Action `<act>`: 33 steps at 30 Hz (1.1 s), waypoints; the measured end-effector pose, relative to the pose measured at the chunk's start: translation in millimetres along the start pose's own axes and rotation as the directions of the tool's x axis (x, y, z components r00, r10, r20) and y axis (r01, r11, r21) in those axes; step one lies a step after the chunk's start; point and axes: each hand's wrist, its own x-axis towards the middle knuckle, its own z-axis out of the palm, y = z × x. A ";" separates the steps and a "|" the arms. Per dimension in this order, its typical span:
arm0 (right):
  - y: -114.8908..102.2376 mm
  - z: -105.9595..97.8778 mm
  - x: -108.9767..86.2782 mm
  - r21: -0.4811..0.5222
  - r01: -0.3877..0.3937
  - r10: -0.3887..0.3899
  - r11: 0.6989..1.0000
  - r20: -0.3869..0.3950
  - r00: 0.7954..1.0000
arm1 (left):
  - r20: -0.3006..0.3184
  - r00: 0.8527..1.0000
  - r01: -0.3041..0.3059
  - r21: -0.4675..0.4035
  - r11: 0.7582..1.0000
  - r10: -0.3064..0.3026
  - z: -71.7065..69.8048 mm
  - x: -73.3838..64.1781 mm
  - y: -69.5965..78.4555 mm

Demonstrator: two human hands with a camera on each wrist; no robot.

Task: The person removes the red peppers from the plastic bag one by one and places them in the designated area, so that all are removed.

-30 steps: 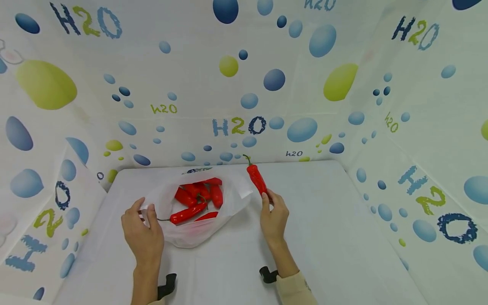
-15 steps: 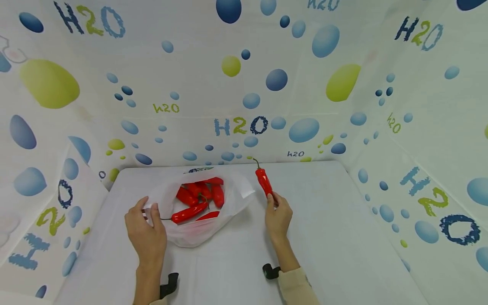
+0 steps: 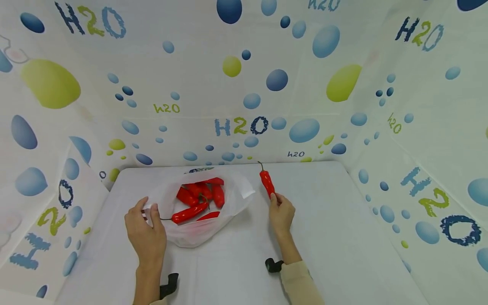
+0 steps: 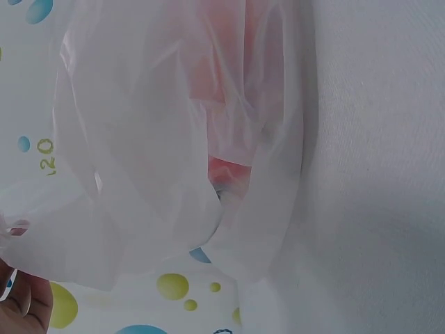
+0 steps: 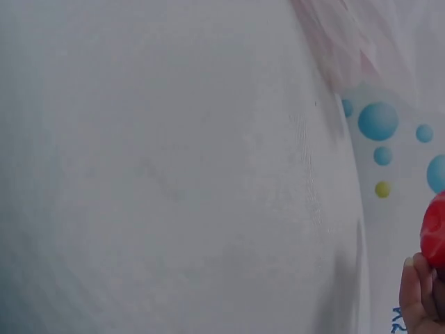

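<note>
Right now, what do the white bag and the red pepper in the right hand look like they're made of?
The white bag: probably thin plastic, slightly shiny, because it creases and red shows through it.
The red pepper: smooth and glossy, with bright highlights and a thin stem; it could be real or plastic.

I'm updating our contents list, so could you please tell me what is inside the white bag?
Inside the white bag, several red peppers show; its near side partly covers one, and whatever lies beneath them is hidden.
</note>
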 end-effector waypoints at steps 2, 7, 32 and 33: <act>-0.4 -1.7 2.8 -0.010 -0.036 0.036 0.999 0.026 0.999 | 0.000 1.000 -0.001 -0.001 1.000 0.001 0.3 0.1 -0.1; -0.5 -5.9 9.9 -0.028 -0.126 0.128 0.992 0.075 0.989 | -0.005 1.000 -0.001 0.003 1.000 0.001 1.3 -0.5 -0.5; 18.9 -4.4 31.2 -0.070 -0.293 0.302 0.953 0.190 0.934 | -0.029 1.000 0.005 -0.016 1.000 -0.005 3.1 -1.6 0.2; 19.3 -4.8 32.1 -0.065 -0.303 0.310 0.951 0.198 0.930 | -0.031 1.000 0.004 -0.014 1.000 -0.004 3.0 -1.6 0.0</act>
